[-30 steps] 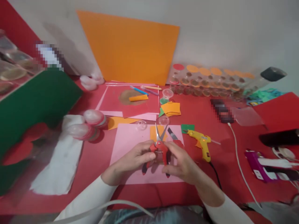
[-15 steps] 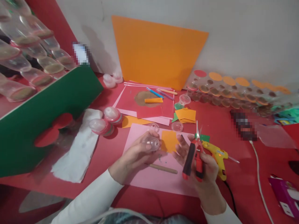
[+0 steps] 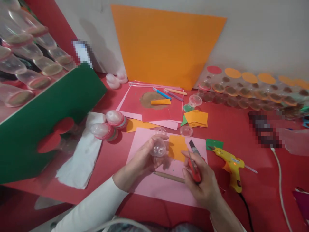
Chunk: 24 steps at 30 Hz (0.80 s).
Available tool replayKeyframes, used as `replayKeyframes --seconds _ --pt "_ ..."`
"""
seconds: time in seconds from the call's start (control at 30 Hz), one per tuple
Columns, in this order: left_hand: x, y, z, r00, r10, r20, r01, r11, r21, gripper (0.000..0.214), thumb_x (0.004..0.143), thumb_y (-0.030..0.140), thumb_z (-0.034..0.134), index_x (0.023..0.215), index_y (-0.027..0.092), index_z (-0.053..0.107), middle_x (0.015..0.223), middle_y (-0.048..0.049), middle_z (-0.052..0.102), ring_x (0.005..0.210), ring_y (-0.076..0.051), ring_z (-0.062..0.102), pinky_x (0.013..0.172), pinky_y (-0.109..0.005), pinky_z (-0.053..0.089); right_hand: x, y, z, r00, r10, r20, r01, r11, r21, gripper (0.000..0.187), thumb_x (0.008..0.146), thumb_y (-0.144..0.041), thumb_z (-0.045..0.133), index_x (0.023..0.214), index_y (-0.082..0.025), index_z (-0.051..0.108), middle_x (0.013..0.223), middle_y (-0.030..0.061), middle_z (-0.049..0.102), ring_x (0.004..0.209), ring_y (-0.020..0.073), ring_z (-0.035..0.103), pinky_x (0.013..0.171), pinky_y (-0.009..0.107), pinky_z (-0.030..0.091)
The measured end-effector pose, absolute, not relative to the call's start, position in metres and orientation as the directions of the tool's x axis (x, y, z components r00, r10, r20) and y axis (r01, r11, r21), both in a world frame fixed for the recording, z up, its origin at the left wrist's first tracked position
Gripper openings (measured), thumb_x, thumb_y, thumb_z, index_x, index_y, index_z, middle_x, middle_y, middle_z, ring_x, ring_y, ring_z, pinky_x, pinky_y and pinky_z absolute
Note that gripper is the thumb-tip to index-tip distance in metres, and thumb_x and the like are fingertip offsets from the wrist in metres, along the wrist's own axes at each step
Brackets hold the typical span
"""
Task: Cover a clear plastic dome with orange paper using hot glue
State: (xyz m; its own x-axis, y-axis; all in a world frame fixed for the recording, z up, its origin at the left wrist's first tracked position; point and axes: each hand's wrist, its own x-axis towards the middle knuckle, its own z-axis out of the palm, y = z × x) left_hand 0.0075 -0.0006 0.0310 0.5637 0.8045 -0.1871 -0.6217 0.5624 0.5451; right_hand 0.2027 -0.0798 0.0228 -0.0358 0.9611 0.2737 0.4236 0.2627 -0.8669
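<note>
My left hand (image 3: 143, 158) is closed around a small clear plastic dome (image 3: 158, 148) with a little hole in its end. In my right hand (image 3: 205, 180) is a pair of red-and-black handled snips (image 3: 194, 170), its slim blade close to my fingers. The blade is apart from the dome. Beneath both hands lies a pink sheet (image 3: 142, 138), with an orange paper piece (image 3: 176, 146) on it. A brown wooden stick (image 3: 169, 176) lies between my hands. Two more clear plastic pieces, one of them a clear lid (image 3: 186, 131), sit just beyond.
A yellow glue gun (image 3: 230, 164) with a black cord lies at right. Orange paper squares (image 3: 198, 119) are stacked behind. Two clear containers, one a domed bottle (image 3: 102, 130), stand left by white tissue (image 3: 79, 154). A green board (image 3: 58, 119) borders the left side.
My right hand has turned over and moved left, bringing the snips down from upright to a lower, tilted hold near the dome. The dome has turned slightly in my left hand.
</note>
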Motion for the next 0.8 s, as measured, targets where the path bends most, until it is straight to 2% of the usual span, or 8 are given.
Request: replayKeyframes --seconds 0.1,0.17,0.23,0.33,0.4,0.5,0.6,0.8 --pt "0.007 -0.002 0.032 0.552 0.799 -0.239 -0.580 0.574 0.578 0.053 0.084 0.069 0.074 0.098 0.018 0.070 0.059 0.0025 0.065 0.041 -0.012 0.055 0.050 -0.028 0.054 0.204 -0.074 0.025 -0.138 0.883 0.448 0.738 0.393 -0.548 0.052 0.093 -0.015 0.053 0.145 -0.022 0.049 0.105 0.0101 0.067 0.091 0.0269 0.065 0.078 0.042 0.057" --pt "0.007 -0.004 0.033 0.538 0.791 -0.291 -0.542 0.589 0.599 0.055 0.082 0.071 0.075 0.088 0.017 0.069 0.060 -0.0005 0.066 0.047 -0.015 0.061 0.049 -0.026 0.051 0.204 -0.069 0.026 -0.189 0.866 0.462 0.818 0.400 -0.414 0.055 0.091 -0.013 0.049 0.146 -0.019 0.046 0.100 0.0107 0.066 0.088 0.0288 0.064 0.076 0.044 0.056" --pt "0.007 -0.005 0.033 0.528 0.786 -0.323 -0.514 0.598 0.615 0.055 0.082 0.070 0.076 0.085 0.015 0.069 0.063 -0.0021 0.067 0.046 -0.014 0.060 0.047 -0.024 0.047 0.203 -0.066 0.027 -0.218 0.867 0.449 0.852 0.393 -0.346 0.057 0.087 -0.011 0.047 0.144 -0.018 0.046 0.094 0.0091 0.065 0.082 0.0287 0.062 0.074 0.044 0.055" --pt "0.006 -0.005 0.032 0.498 0.795 -0.348 -0.496 0.590 0.638 0.052 0.084 0.067 0.075 0.090 0.016 0.068 0.069 -0.0024 0.071 0.038 -0.008 0.049 0.040 -0.022 0.036 0.201 -0.065 0.026 -0.254 0.875 0.413 0.874 0.391 -0.290 0.059 0.079 -0.008 0.048 0.138 -0.017 0.052 0.088 0.0077 0.063 0.078 0.0287 0.060 0.073 0.043 0.053" --pt "0.006 -0.005 0.032 0.495 0.791 -0.359 -0.468 0.591 0.657 0.052 0.084 0.068 0.074 0.094 0.017 0.068 0.064 -0.0008 0.069 0.035 -0.008 0.043 0.038 -0.021 0.031 0.200 -0.065 0.026 -0.270 0.875 0.402 0.884 0.391 -0.256 0.059 0.077 -0.008 0.049 0.135 -0.015 0.054 0.087 0.0083 0.063 0.078 0.0288 0.060 0.073 0.043 0.053" --pt "0.006 -0.006 0.033 0.509 0.771 -0.382 -0.408 0.607 0.682 0.056 0.084 0.072 0.070 0.091 0.016 0.068 0.048 0.0032 0.059 0.034 -0.009 0.041 0.041 -0.023 0.037 0.199 -0.065 0.024 -0.281 0.871 0.403 0.892 0.393 -0.226 0.055 0.079 -0.008 0.049 0.133 -0.013 0.055 0.086 0.0082 0.063 0.079 0.0283 0.061 0.072 0.041 0.053" --pt "0.007 -0.006 0.036 0.526 0.749 -0.402 -0.373 0.629 0.682 0.056 0.084 0.072 0.069 0.088 0.016 0.067 0.043 0.0052 0.053 0.034 -0.009 0.038 0.045 -0.025 0.040 0.198 -0.065 0.022 -0.288 0.869 0.402 0.895 0.394 -0.209 0.052 0.080 -0.007 0.049 0.131 -0.013 0.056 0.083 0.0072 0.063 0.077 0.0272 0.060 0.070 0.039 0.052" --pt "0.006 -0.003 0.038 0.545 0.722 -0.426 -0.365 0.662 0.654 0.053 0.076 0.065 0.078 0.079 0.014 0.066 0.056 -0.0005 0.063 0.033 -0.004 0.033 0.038 -0.021 0.013 0.197 -0.066 0.021 -0.301 0.870 0.391 0.888 0.405 -0.218 0.056 0.076 -0.005 0.050 0.131 -0.013 0.058 0.083 0.0071 0.064 0.076 0.0266 0.061 0.068 0.037 0.052"
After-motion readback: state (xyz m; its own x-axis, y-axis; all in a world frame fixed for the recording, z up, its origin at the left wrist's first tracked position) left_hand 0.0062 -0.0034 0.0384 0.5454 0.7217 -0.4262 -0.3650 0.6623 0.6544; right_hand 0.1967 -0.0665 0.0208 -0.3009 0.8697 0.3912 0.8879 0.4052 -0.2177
